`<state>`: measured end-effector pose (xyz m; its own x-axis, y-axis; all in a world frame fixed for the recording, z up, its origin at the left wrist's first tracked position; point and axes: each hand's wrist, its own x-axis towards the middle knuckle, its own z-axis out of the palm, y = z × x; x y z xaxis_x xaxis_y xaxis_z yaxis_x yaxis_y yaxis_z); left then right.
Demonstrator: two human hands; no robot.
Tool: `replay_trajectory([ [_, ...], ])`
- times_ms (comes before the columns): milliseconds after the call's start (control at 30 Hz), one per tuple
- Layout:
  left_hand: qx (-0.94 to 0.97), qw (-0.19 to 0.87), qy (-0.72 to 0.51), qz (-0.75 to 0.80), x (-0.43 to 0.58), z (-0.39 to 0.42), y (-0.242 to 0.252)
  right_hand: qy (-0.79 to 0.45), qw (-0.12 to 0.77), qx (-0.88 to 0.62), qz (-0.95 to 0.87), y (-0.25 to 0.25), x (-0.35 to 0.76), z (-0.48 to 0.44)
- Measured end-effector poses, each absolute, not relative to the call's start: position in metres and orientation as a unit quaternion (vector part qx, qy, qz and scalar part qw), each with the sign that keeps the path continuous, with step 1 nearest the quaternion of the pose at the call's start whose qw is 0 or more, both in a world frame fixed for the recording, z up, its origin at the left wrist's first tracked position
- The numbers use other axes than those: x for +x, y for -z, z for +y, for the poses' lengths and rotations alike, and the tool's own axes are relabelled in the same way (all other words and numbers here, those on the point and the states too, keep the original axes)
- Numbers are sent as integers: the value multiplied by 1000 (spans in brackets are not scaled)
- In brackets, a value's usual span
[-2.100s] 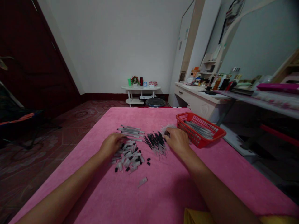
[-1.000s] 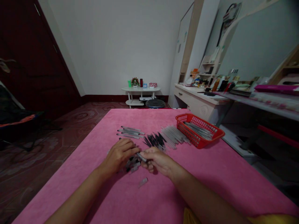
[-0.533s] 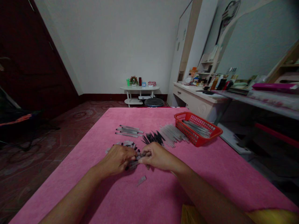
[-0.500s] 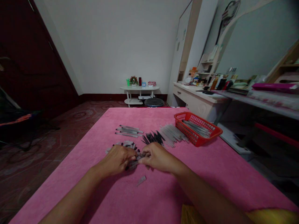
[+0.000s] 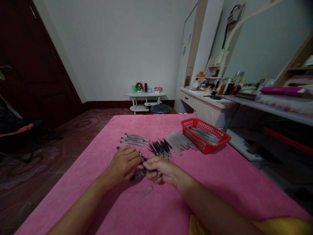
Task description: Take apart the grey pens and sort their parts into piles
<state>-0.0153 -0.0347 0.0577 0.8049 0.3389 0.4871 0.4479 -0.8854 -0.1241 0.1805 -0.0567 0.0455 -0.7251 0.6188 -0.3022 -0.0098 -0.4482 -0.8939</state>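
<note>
My left hand (image 5: 126, 162) curls over a pile of clear pen caps with black ends (image 5: 138, 175), hiding much of it. My right hand (image 5: 161, 169) is closed, its thumb and forefinger pinched against the left fingertips; a small piece between them is too hidden to make out. One clear cap (image 5: 148, 190) lies alone in front of the hands. Beyond the hands are black-tipped ink refills (image 5: 160, 148) in a bunch, clear pen barrels (image 5: 180, 142) side by side, and several pens (image 5: 134, 139) in a loose row at left.
A red plastic basket (image 5: 206, 148) holding several pens stands at the right of the pink cloth surface (image 5: 146, 122). A cluttered white dresser (image 5: 207, 104) is beyond it at right. A low white table (image 5: 146, 94) stands by the far wall. Yellow fabric (image 5: 281, 227) shows at lower right.
My right hand has turned, so its curled fingers now show beneath the thumb. My left hand has shifted slightly up over the caps, covering more of them. The view has tilted a little.
</note>
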Motion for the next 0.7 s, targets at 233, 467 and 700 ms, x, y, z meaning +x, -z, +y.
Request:
replay_trajectory([
  [233, -946, 97, 195, -241, -19, -34, -45, -534, 251, -406, -697, -40, 174, -62],
  [467, -826, -158, 335, -426, -54, -15, -48, -110, 195, -548, -806, -60, 191, -57],
  [700, -422, -572, 652, -262, -32, -9, -56, -123, 155, -536, -821, -29, 178, -61],
])
